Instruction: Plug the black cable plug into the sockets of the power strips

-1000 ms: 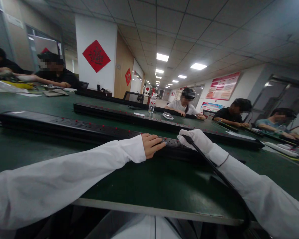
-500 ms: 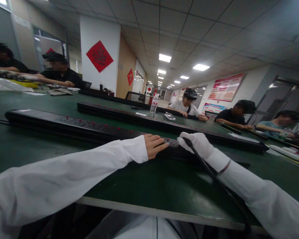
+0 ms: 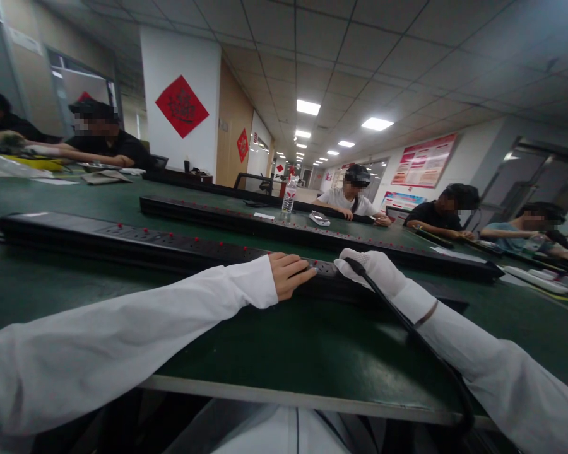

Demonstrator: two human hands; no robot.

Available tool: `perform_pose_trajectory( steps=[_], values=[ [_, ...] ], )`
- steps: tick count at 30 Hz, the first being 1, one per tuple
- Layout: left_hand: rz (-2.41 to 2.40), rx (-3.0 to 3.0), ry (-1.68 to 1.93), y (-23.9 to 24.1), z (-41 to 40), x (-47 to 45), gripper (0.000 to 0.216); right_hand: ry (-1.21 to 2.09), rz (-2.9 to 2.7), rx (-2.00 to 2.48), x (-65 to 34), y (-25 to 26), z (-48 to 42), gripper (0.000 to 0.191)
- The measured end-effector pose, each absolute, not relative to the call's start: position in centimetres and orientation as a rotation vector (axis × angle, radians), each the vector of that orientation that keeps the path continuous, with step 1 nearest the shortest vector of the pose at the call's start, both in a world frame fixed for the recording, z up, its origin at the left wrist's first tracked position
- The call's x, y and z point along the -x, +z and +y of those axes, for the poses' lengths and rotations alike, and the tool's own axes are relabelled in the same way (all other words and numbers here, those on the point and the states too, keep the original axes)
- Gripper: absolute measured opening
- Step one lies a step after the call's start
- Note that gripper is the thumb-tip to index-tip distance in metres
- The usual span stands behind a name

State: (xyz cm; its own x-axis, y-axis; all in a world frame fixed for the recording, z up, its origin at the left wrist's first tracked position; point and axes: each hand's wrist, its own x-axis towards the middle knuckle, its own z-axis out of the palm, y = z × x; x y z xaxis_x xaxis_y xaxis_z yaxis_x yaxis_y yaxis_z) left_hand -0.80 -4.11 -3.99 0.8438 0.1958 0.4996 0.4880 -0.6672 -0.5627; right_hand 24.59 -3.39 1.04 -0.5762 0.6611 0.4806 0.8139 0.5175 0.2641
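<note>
A long black power strip (image 3: 170, 251) with sockets and red pieces along its top lies across the table before me. My left hand (image 3: 289, 275), bare, rests over the strip with its fingers stretched out flat, touching the top near the right part. Just to the right, my right hand (image 3: 366, 272) in a white glove is closed around the end of a black power cord (image 3: 397, 315), pressed against the strip's socket face. The fingers hide the plug. From the glove the cord runs down beside my right forearm and over the table's front edge.
Behind lies a second black power strip (image 3: 265, 227). Beyond it stand a water bottle (image 3: 289, 197) and a small white device (image 3: 319, 218). Several co-workers sit around the green table (image 3: 284, 353). White items (image 3: 537, 279) lie at the right.
The view has shifted slightly, so the strips sit a little further left. Both hands keep nearly the same place on the power strip.
</note>
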Motion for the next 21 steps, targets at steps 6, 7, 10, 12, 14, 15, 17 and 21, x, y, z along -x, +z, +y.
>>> perform_pose_trajectory(
  steps=[6, 7, 10, 12, 14, 15, 17, 21],
  values=[
    [-0.504, 2.286, -0.552, -4.4, -3.9, 0.6, 0.042, -0.781, -2.317, 1.293, -24.6, 0.4, -3.5, 0.036],
    [-0.506, 2.289, -0.549, -4.4, -3.8, 0.6, 0.043, -0.795, -2.303, 1.298, -24.6, 0.3, -3.5, 0.036],
    [-0.504, 2.293, -0.542, -4.4, -3.8, 0.6, 0.045, -0.826, -2.278, 1.293, -24.7, 0.1, -3.6, 0.037],
    [-0.496, 2.292, -0.544, -4.4, -3.8, 0.6, 0.045, -0.855, -2.24, 1.277, -24.6, -0.1, -3.8, 0.036],
    [-0.495, 2.29, -0.545, -4.4, -3.8, 0.6, 0.045, -0.899, -2.175, 1.251, -24.6, -0.3, -4.0, 0.035],
    [-0.496, 2.288, -0.547, -4.4, -3.8, 0.6, 0.045, -0.922, -2.14, 1.238, -24.5, -0.4, -4.1, 0.034],
    [-0.499, 2.283, -0.555, -4.4, -3.7, 0.6, 0.043, -0.963, -2.083, 1.226, -24.4, -0.6, -4.3, 0.033],
    [-0.504, 2.284, -0.545, -4.4, -3.8, 0.6, 0.043, -0.982, -2.087, 1.223, -24.3, -0.6, -4.1, 0.031]
  ],
)
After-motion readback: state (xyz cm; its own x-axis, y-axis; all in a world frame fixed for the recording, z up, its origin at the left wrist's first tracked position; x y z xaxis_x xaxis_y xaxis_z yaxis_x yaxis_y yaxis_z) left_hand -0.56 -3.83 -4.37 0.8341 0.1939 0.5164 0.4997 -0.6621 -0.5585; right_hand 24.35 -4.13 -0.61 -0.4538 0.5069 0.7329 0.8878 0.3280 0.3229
